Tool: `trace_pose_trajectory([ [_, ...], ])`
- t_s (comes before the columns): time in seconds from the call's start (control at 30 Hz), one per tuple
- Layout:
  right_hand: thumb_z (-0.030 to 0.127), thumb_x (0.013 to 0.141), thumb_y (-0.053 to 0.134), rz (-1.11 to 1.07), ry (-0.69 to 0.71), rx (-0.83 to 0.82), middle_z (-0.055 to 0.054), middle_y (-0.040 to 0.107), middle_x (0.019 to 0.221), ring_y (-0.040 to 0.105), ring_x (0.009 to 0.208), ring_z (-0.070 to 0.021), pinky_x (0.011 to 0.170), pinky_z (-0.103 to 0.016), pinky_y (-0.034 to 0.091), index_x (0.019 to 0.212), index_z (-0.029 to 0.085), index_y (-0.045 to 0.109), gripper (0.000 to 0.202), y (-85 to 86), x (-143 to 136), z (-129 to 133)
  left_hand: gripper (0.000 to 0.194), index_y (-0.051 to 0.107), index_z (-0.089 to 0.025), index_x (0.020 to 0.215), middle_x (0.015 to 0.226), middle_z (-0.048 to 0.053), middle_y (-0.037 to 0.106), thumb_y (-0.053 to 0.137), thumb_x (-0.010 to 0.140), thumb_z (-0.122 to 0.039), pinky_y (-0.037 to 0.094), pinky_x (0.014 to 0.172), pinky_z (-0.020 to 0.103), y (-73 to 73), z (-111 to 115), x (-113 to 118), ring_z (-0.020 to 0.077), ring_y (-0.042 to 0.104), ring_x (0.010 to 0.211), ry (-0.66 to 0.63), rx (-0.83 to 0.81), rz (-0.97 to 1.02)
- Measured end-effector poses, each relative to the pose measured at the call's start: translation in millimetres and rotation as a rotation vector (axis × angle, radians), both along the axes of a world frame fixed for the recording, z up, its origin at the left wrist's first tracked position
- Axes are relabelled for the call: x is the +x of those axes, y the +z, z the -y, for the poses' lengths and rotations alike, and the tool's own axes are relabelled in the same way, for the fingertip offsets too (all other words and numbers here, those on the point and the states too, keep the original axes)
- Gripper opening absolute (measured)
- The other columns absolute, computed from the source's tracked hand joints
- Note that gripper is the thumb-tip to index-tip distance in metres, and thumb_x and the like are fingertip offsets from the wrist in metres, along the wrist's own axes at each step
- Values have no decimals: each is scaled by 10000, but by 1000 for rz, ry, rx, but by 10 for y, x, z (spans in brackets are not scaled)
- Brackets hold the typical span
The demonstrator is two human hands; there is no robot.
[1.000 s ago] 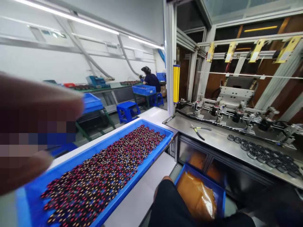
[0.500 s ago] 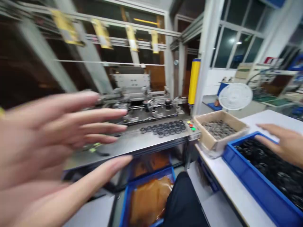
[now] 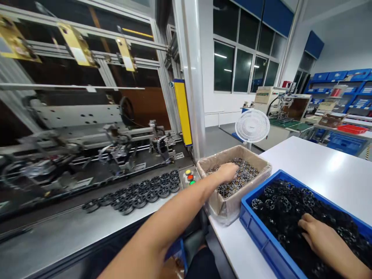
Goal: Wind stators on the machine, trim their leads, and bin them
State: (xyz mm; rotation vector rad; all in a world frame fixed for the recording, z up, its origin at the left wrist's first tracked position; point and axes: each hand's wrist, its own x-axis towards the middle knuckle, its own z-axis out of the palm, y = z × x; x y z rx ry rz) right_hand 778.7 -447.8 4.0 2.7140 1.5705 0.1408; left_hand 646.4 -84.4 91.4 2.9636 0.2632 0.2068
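Observation:
My left hand [image 3: 228, 173] reaches into a lined cardboard box and touches the small metal star-shaped parts [image 3: 244, 170] heaped in it. Its fingers are bent down and pressed together; whatever they grip is hidden. To the right, my right hand [image 3: 316, 231] is low over a blue bin [image 3: 261, 240] piled with black round parts [image 3: 283, 203]. Thumb and fingers curl in against the pile, closed, and I cannot make out what is between them. The cardboard box [image 3: 229, 211] stands beside the bin on a white table.
Rows of black rings [image 3: 139, 195] lie on the metal ledge of a machine [image 3: 87, 116] at left. Yellow, red and green buttons [image 3: 190, 177] sit at the ledge's end. A white fan [image 3: 252, 126] is behind the box. The white table [image 3: 328, 166] extends right.
The view has turned right. My left hand, spread open before the machine earlier, is now down in the cardboard box. My right hand has moved from above the blue bin down into its black parts.

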Motion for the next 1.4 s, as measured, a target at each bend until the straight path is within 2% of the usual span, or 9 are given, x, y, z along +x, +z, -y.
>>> trace_pose_trajectory([
  [0.2,119,841,464,18,63,187,-179,716,1238,751,1031,-287,883,-384,636,866,174,742,284,20,-138,24,352,614,-181,1273,1294,108,639,630,971,-363,584,919,457,-405,40,818,239,661,1092,-118,-51,-167],
  [0.33,136,839,465,-43,37,228,-147,749,1111,752,938,-257,838,-387,640,804,194,668,215,92,-289,-41,348,619,-177,1262,1277,104,647,636,968,-362,586,912,453,-532,-17,979,239,665,1083,-156,-103,-194],
  [0.43,150,860,462,-89,12,253,-86,722,889,718,756,-207,729,-351,630,791,209,606,171,144,-379,-74,339,624,-177,1254,1272,103,649,634,969,-362,586,912,453,-418,-27,939,237,666,1081,-158,-162,-114],
  [0.53,161,893,453,-94,50,343,-68,701,875,708,748,-196,718,-348,625,879,208,597,153,162,-404,-87,327,628,-163,1242,1261,105,657,662,951,-307,573,942,468,-141,74,636,241,663,1095,-145,-237,54],
  [0.67,172,921,507,-31,158,569,-99,730,1069,744,907,-212,797,-343,646,1176,190,610,276,220,-438,-138,367,625,-160,1272,1303,127,656,676,909,-178,586,900,364,141,434,-303,183,680,984,-140,-371,278],
  [0.87,102,914,587,-84,481,802,-131,665,1156,693,1057,-218,900,-336,628,1267,176,609,362,746,-1103,-410,325,764,-211,1110,1195,116,743,783,788,-172,584,870,304,55,1172,-1589,222,711,1026,-159,-1127,580],
  [1.07,30,885,597,-261,723,941,-125,638,1089,654,1021,-203,883,-312,609,1304,150,567,437,1056,-1825,-496,380,787,-245,1093,1255,95,721,832,731,-138,596,815,269,-65,1589,-1894,178,726,931,-90,-1560,564],
  [1.27,22,886,606,-282,781,941,-118,645,1089,641,1035,-199,895,-316,591,1300,139,564,433,943,-1910,-413,549,787,-189,1042,834,31,781,977,529,-152,559,712,180,-131,1790,-1960,112,703,739,-15,-1730,524],
  [1.4,21,886,597,-264,778,946,-123,660,1073,652,1021,-213,868,-346,602,1287,146,573,421,965,-1914,-418,500,792,-154,995,882,59,796,982,533,-188,573,761,211,-130,1834,-1937,140,729,801,-16,-1761,528],
])
